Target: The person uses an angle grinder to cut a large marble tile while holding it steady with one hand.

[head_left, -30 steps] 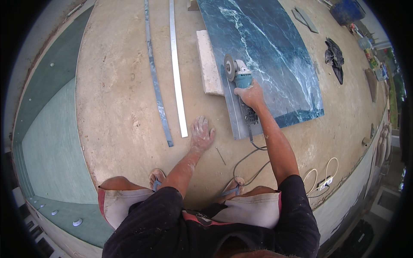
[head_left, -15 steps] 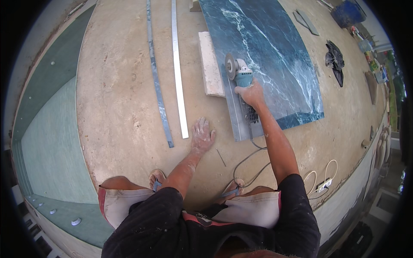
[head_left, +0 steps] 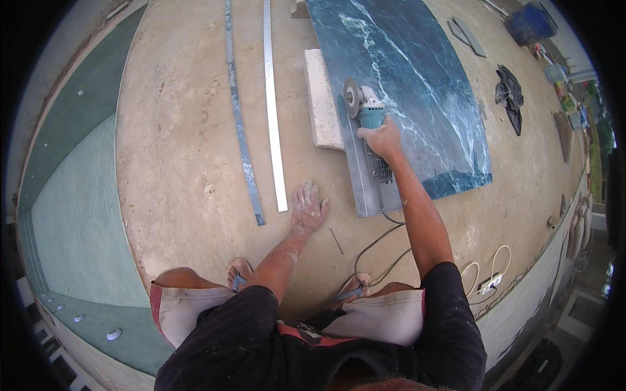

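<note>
My right hand (head_left: 382, 139) is wrapped round the body of a teal angle grinder (head_left: 372, 115). Its round disc (head_left: 352, 98) stands at the left long edge of a blue, white-veined marble-look slab (head_left: 417, 91); whether it touches the slab I cannot tell. A dusty grey band runs along that edge, and the grinder's cord trails off the near end. Flat on the floor lies my left hand (head_left: 309, 207), fingers stretched out, holding nothing. Close beyond its fingertips is the near end of a white metal straightedge (head_left: 274, 130). A narrow blue offcut strip (head_left: 242, 137) lies left of that.
A pale block (head_left: 324, 98) sits by the slab's left edge. The grinder's cord (head_left: 365, 251) loops near my right foot, and a white power strip (head_left: 490, 283) lies at right. A black plastic bag (head_left: 509, 98) and blue bucket (head_left: 531, 23) are far right. Leftward is a green-tiled pool (head_left: 78, 208).
Almost nothing differs. The whole view has shifted very slightly; both hands and the grinder keep their places.
</note>
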The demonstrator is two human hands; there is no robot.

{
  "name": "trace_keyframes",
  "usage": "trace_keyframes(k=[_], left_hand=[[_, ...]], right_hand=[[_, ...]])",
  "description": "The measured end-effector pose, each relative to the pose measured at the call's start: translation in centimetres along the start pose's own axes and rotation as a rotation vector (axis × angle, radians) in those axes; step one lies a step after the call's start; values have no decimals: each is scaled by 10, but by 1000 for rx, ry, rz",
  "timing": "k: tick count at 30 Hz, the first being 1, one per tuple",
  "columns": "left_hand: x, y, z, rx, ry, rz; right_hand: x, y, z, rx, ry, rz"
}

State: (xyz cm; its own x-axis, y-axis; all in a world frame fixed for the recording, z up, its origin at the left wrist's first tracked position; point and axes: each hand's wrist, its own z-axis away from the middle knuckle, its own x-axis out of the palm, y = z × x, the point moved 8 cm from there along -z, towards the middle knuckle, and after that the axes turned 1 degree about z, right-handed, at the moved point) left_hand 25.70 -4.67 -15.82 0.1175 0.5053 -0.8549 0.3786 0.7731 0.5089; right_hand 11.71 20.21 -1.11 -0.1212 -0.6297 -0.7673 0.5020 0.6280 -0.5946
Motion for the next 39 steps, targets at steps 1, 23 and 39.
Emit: trace_keyframes(k=[1, 23, 39], left_hand=[[0, 0, 0, -3, -3, 0], [-2, 1, 1, 16, 36, -18], [-3, 2, -1, 26, 26, 19]], right_hand=[[0, 0, -1, 0, 1, -2], [-3, -13, -9, 13, -3, 49], [-3, -23, -23, 13, 3, 15]])
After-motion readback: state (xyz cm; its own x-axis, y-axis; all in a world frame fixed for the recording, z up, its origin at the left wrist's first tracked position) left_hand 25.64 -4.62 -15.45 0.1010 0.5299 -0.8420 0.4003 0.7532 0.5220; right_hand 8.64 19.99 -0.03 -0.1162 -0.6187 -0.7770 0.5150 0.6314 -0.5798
